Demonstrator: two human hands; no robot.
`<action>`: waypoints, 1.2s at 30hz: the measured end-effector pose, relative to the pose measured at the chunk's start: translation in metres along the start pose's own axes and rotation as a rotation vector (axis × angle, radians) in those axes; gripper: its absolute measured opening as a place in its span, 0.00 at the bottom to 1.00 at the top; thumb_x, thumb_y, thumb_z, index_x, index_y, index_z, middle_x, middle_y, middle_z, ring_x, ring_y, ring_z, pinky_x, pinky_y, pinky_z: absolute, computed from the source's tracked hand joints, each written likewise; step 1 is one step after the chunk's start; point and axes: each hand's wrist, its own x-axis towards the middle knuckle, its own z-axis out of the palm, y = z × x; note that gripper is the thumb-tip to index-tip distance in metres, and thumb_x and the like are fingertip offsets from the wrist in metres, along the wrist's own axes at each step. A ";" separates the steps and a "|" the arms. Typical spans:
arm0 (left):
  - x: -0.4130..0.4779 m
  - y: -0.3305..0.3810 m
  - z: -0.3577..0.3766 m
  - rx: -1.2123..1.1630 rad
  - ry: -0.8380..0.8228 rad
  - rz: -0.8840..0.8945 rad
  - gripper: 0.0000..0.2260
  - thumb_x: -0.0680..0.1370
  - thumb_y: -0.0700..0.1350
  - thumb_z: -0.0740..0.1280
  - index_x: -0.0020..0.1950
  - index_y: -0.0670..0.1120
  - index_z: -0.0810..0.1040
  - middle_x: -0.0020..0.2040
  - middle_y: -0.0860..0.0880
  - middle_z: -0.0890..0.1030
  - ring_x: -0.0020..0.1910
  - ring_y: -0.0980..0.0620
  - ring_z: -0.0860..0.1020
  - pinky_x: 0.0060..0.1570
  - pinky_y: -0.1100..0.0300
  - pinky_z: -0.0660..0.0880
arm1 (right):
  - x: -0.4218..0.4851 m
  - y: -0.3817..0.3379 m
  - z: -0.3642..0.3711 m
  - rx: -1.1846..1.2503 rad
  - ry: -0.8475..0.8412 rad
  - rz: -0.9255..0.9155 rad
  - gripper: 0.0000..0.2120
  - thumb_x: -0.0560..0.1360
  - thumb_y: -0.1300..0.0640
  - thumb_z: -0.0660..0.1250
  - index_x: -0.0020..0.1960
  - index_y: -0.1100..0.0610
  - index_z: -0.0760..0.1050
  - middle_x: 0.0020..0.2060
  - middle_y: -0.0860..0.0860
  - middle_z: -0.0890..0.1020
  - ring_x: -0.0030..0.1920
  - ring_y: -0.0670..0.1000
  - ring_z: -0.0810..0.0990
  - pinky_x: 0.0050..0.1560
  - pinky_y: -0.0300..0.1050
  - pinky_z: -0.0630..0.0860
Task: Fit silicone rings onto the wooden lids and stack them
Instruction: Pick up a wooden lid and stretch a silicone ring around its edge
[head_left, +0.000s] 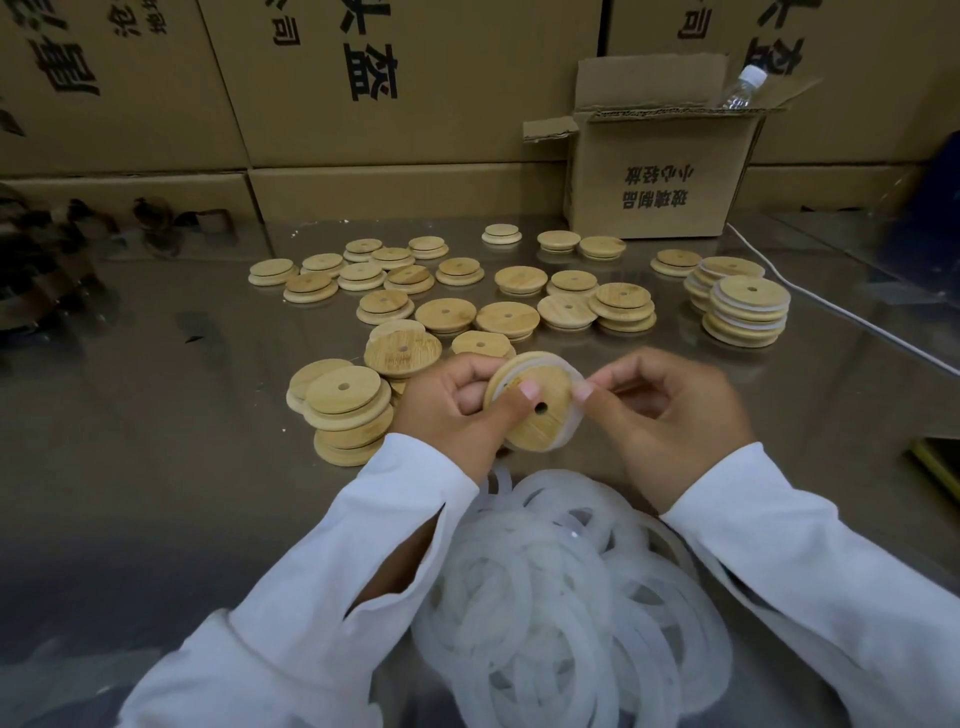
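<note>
The wooden lid (535, 415) is tilted toward me, gripped in my left hand (447, 410), thumb pinning its face to steady it, while my right hand (670, 410) pinches the silicone ring (573, 415) at its rim; spare rings (561, 597) lie heaped below.

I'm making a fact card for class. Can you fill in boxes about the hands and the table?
Left hand: grips a wooden lid, thumb beside its hole
Right hand: pinches a white silicone ring at the lid's edge
Ring pile: nearest the person, below the hands
Ringed stack: far right of the table
Loose lids: spread across the middle
Open box: at the back, bottle inside
</note>
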 end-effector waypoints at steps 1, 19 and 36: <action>0.000 0.000 0.000 0.008 -0.001 0.007 0.04 0.72 0.38 0.69 0.43 0.47 0.78 0.30 0.54 0.83 0.33 0.58 0.81 0.35 0.65 0.78 | 0.002 -0.001 -0.002 -0.010 -0.011 0.001 0.08 0.68 0.55 0.72 0.31 0.47 0.77 0.31 0.39 0.80 0.33 0.39 0.77 0.35 0.27 0.70; 0.005 0.000 -0.003 -0.235 -0.099 -0.034 0.10 0.65 0.45 0.68 0.44 0.43 0.76 0.34 0.48 0.84 0.36 0.52 0.82 0.37 0.57 0.80 | 0.010 -0.029 -0.028 -0.119 -0.190 -0.080 0.07 0.70 0.56 0.69 0.35 0.47 0.76 0.35 0.43 0.80 0.42 0.44 0.78 0.44 0.38 0.73; 0.008 -0.005 -0.004 -0.213 -0.025 -0.015 0.03 0.73 0.38 0.65 0.44 0.45 0.77 0.34 0.49 0.84 0.37 0.51 0.82 0.40 0.54 0.80 | 0.012 -0.021 -0.024 -0.152 -0.262 -0.056 0.09 0.72 0.58 0.68 0.35 0.47 0.75 0.36 0.45 0.80 0.43 0.48 0.78 0.50 0.47 0.74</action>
